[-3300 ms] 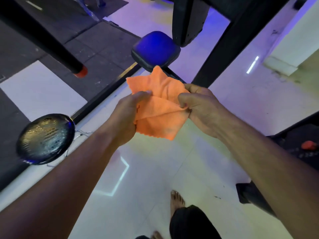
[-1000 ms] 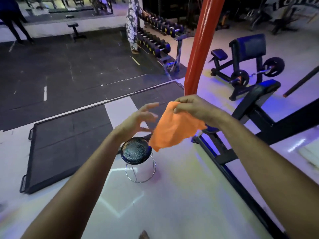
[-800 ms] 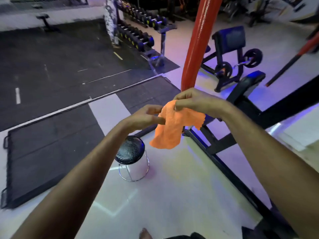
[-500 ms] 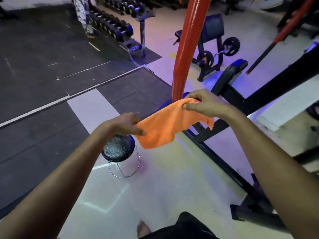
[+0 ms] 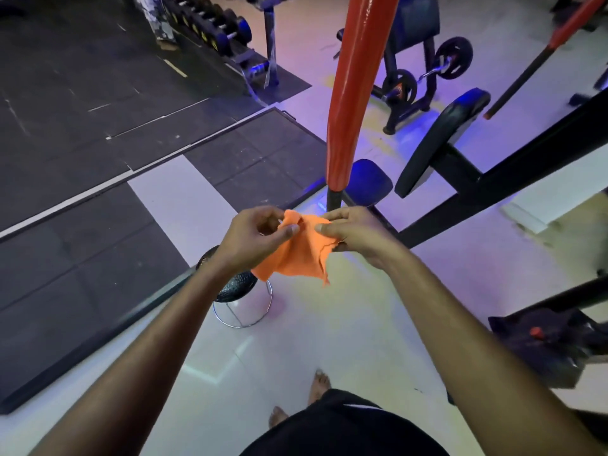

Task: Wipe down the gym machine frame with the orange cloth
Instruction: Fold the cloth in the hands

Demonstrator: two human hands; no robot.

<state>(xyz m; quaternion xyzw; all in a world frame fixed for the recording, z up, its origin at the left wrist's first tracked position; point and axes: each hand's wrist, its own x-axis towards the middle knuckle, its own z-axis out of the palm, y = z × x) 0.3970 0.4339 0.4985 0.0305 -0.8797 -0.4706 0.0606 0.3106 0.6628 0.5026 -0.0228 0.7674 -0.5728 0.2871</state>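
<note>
One wide-angle view from the person's head looks forward and steeply down. Both forearms rise from the lower corners to frame centre, close to the lens; floor (image 5: 296, 350) and feet lie below, gym equipment across the top.

Left hand (image 5: 253, 238) and right hand (image 5: 355, 235) pinch the orange cloth (image 5: 296, 255) before the red post (image 5: 352, 90).

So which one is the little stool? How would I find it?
Find the tall orange post mid-floor. Look nearer and left, beneath the hands holding the orange cloth. The stool stands there on white tiles: the only round black seat on a shiny wire ring base.
</note>
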